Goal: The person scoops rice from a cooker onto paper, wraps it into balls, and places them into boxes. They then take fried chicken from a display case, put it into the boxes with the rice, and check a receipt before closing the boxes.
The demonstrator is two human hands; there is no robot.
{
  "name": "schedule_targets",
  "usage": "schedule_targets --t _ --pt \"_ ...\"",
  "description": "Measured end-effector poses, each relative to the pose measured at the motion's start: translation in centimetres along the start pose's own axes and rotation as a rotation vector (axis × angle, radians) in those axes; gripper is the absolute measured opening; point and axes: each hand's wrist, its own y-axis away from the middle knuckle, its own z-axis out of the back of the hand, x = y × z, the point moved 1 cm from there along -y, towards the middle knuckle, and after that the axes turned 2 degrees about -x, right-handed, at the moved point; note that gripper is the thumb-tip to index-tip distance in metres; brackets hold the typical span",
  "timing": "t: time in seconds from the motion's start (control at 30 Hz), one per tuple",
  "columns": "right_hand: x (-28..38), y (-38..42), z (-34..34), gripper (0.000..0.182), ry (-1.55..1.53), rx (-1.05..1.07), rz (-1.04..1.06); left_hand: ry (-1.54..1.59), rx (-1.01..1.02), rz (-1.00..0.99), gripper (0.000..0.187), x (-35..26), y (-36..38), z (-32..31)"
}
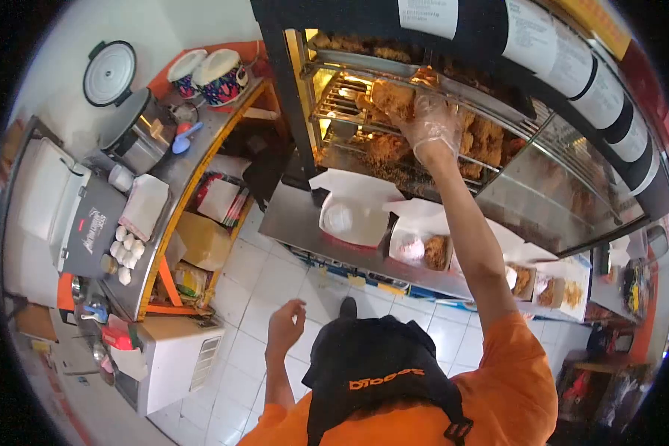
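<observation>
My right hand [432, 126], in a clear plastic glove, reaches into the lit warming cabinet and grips a piece of fried chicken [392, 99] above the upper wire rack [334, 104]. More fried chicken [486, 137] lies to its right, and another piece [383, 149] sits lower down. My left hand [284, 325] hangs bare over the floor, loosely curled with thumb and fingers apart, holding nothing. Below the cabinet stands an open white box [353, 234] with a wrapped round white portion [337, 218] inside. Beside it, another box [416, 215] holds a wrapped portion and chicken.
More open food boxes [524, 256] line the steel ledge [286, 215] to the right. The cabinet's dark frame [293, 111] and glass door [565, 186] border the opening. On the left counter are a large pot [137, 134], patterned containers [219, 78] and several wrapped white portions [128, 249].
</observation>
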Motion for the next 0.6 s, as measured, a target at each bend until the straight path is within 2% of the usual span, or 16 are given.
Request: schedule_targets --t 0.03,0.13,0.17,0.27,0.33,0.4,0.47,0.5,0.57,0.6 --pt "0.0 0.2 0.3 0.078 -0.024 0.044 0.057 0.017 0.015 -0.006 0.015 0.0 -1.1 0.2" --pt "-1.4 2.0 -2.9 0.077 -0.013 -0.394 0.228 0.111 0.017 -0.060 0.017 0.4 -4.8 -0.3" --pt "-1.0 3.0 -1.2 0.074 -0.110 -0.343 0.273 0.162 0.000 -0.098 0.017 0.7 -6.3 -1.0" --pt "-3.7 7.6 -5.5 0.069 -0.277 -0.405 0.503 0.325 -0.083 -0.145 0.025 0.8 -11.0 -3.2" --pt "-0.8 10.7 -2.6 0.055 0.017 0.246 0.491 0.423 -0.074 -0.071 0.031 2.1 -14.4 -5.9" --pt "1.0 12.4 -4.0 0.046 -0.212 0.417 0.548 0.450 -0.096 -0.095 0.034 2.7 -18.3 -7.5" --pt "0.2 14.6 -12.7 0.043 -0.275 0.166 0.726 0.435 -0.057 -0.137 0.036 2.5 -19.9 -8.9" --pt "-0.5 16.1 -17.1 0.046 -0.180 0.003 0.745 0.410 -0.013 -0.184 0.036 2.5 -21.3 -9.2" --pt "-0.7 17.5 -22.3 0.050 0.097 -0.031 0.828 0.463 0.049 -0.124 0.039 4.3 -22.7 -10.4" --pt "-1.2 17.9 -22.0 0.050 0.062 0.028 0.811 0.414 0.052 -0.138 0.041 3.3 -22.6 -9.9"
